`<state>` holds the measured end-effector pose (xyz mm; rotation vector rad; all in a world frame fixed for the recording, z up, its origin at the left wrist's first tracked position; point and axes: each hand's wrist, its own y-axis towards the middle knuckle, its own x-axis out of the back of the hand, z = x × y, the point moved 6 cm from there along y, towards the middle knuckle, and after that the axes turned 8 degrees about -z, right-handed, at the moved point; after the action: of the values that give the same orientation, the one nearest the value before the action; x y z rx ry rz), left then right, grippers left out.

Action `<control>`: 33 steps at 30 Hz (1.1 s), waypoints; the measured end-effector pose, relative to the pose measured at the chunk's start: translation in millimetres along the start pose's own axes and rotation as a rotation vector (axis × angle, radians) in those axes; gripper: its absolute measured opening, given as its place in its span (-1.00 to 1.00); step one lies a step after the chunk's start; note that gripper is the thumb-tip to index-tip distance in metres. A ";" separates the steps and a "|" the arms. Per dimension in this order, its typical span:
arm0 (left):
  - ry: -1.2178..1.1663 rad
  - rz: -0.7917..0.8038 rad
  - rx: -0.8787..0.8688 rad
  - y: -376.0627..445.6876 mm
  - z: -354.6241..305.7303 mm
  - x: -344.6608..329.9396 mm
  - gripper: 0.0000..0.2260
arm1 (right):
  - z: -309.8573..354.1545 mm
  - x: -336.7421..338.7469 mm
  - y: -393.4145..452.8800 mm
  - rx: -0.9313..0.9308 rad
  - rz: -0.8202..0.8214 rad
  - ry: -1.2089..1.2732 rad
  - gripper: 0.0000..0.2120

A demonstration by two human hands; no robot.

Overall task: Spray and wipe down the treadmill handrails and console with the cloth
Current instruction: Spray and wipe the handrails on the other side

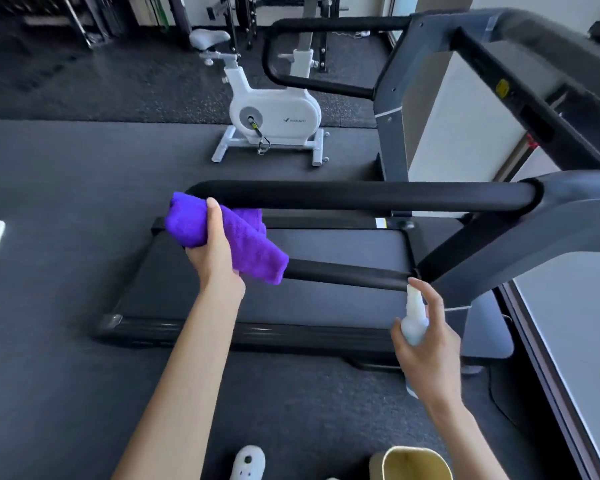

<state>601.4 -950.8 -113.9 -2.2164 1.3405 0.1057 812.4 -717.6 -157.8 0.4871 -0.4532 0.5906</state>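
Firmly, the left hand grips the purple cloth on the handrail — right hand grips the spray bottle.

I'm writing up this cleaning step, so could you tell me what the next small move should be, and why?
Probably press the spray bottle to mist the near handrail. The right hand holds it with the nozzle close to the bare foam, a finger up by the top, while the left hand grips the cloth over the rail's far end, ready to wipe along.
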 end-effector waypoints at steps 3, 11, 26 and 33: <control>0.133 0.031 -0.213 -3.3 -13.7 31.6 -0.64 | 12.1 -13.9 1.2 0.040 0.023 0.021 -0.38; 0.380 0.194 -0.915 2.4 -78.2 15.2 -0.55 | 28.4 -29.7 12.9 0.039 0.031 0.014 -0.37; 0.606 0.159 -0.811 96.2 -5.9 48.3 -0.28 | 20.0 -30.4 3.0 0.060 0.045 -0.035 -0.38; 0.702 -0.133 -0.808 61.7 12.0 92.2 -0.46 | 24.3 -37.2 -3.7 0.072 0.057 -0.009 -0.39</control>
<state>598.2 -1040.5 -180.1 -3.2141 1.6943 -0.2524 780.7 -749.0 -159.4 0.5472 -0.4562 0.6617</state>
